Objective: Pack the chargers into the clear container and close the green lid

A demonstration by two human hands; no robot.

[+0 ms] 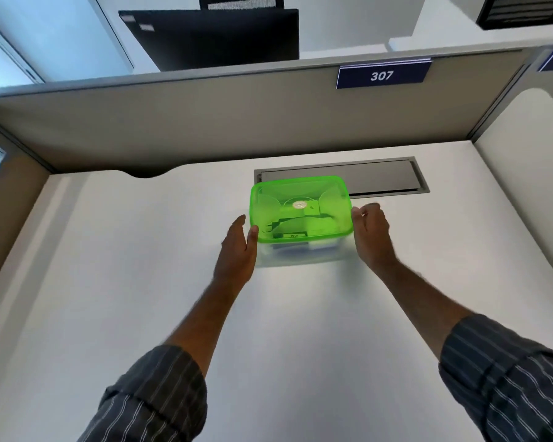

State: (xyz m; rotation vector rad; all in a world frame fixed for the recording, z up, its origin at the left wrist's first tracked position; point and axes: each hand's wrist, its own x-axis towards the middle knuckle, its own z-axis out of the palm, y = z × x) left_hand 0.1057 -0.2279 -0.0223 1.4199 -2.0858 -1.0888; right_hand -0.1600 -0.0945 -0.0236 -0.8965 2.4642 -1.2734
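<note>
Place: an office, one cubicle workstation.
Desk: a white desk is filling the lower view, boxed in by partitions.
Partition: a grey-beige partition wall is standing at 12 o'clock, and another one is closing the side at 3 o'clock.
Number: a blue plate reading 307 is hanging on the partition at 1 o'clock.
Cable hatch: a grey cable flap is sitting in the desk near 12 o'clock.
Behind: a dark monitor back is showing at 11 o'clock.

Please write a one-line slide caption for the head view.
Both hands, left hand and right hand, flank the clear container with green lid on the white desk.
</note>
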